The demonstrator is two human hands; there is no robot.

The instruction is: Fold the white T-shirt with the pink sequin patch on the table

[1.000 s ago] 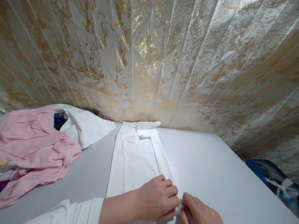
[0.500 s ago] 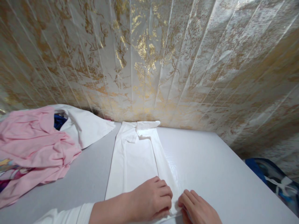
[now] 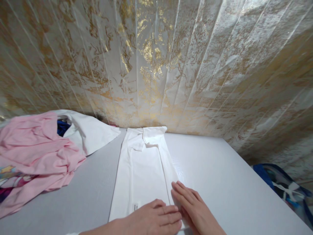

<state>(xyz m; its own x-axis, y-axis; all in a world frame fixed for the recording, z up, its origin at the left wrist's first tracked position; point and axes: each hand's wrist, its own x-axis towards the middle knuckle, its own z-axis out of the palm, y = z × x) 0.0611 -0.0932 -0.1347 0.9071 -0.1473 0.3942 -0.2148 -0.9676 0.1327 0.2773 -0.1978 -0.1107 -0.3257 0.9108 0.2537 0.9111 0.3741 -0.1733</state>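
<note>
A white garment [image 3: 144, 166] lies folded into a long narrow strip on the grey table [image 3: 220, 176], its far end against the wall. My left hand [image 3: 156, 220] rests flat on the near end of the garment, fingers stretched out. My right hand [image 3: 193, 209] lies flat beside it on the garment's right edge, fingers straight and together, pointing up and left. Neither hand grips anything. A small label shows on the cloth just left of my left hand.
A heap of clothes sits at the left: a pink garment [image 3: 34, 156], a white one [image 3: 90, 132] and a bit of blue cloth [image 3: 62, 127]. A gold-and-white patterned wall [image 3: 156, 65] backs the table. A blue bag [image 3: 283, 189] lies beyond the table's right edge.
My left hand slid back toward me and flattened. My right hand moved up onto the garment's right edge and stretched out flat. The white sleeve dropped out of view.
</note>
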